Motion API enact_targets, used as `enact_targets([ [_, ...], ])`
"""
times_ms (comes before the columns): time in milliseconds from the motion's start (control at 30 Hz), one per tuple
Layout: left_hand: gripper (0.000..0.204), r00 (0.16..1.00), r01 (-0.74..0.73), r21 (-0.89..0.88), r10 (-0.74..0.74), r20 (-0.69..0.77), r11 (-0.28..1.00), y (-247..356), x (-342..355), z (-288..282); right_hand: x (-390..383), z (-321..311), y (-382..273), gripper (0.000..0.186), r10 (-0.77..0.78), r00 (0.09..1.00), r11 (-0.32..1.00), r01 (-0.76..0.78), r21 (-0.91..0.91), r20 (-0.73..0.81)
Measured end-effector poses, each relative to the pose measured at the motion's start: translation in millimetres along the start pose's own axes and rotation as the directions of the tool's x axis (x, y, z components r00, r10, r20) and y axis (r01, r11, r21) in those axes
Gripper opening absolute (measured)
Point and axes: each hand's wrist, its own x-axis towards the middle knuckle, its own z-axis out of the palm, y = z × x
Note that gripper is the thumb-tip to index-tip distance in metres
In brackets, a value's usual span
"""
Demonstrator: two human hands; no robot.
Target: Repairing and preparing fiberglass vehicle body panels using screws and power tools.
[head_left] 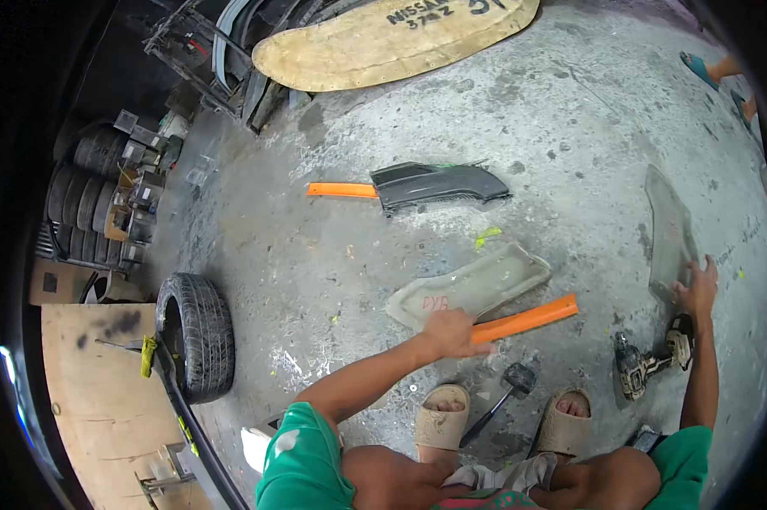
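My left hand [453, 332] is closed around the left end of an orange strip [528, 320], which runs along the near edge of a grey-green moulded panel [477, 285] with red marking. A second grey-green moulded panel [668, 225] extends away from me on the right. My right hand [698, 287] grips its near end, fingers at the right edge and thumb at the left. Farther off lies a black plastic trim piece [439, 184], with another orange strip [341, 189] reaching out from its left end.
A cordless drill [647, 361] lies below my right hand. Between my sandalled feet is a black mallet [518, 380]. On the left stand a tyre [198, 336], a plywood sheet [103, 374] and stacked tyres [82, 200]. A long tan board [383, 51] lies beyond; another person's feet [711, 70] show far right.
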Motion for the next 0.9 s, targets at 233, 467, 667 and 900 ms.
enact_targets([
  [233,0.053,0.999,-0.047,0.161,0.043,0.029,0.986,-30.4,30.4,7.8,0.9,1.0,16.0,0.040,-0.028,0.827,0.902,-0.222,0.371,0.562],
  [467,0.052,0.951,-0.092,0.035,0.078,0.298,0.995,-8.3,16.8,-53.2,12.9,0.1,26.9,0.045,-0.079,0.905,0.962,-0.041,0.272,0.418],
  [667,0.057,0.772,0.492,-0.173,-0.336,0.540,0.853,-0.4,-133.2,-214.6,58.2,-124.7,-30.0,0.046,-0.068,0.759,0.963,-0.120,0.242,0.648],
  [900,0.074,0.594,0.761,-0.156,-0.580,0.558,0.630,-66.1,-413.1,-209.2,-19.7,-222.9,-18.8,0.067,-0.120,0.449,0.939,-0.238,0.248,0.885],
])
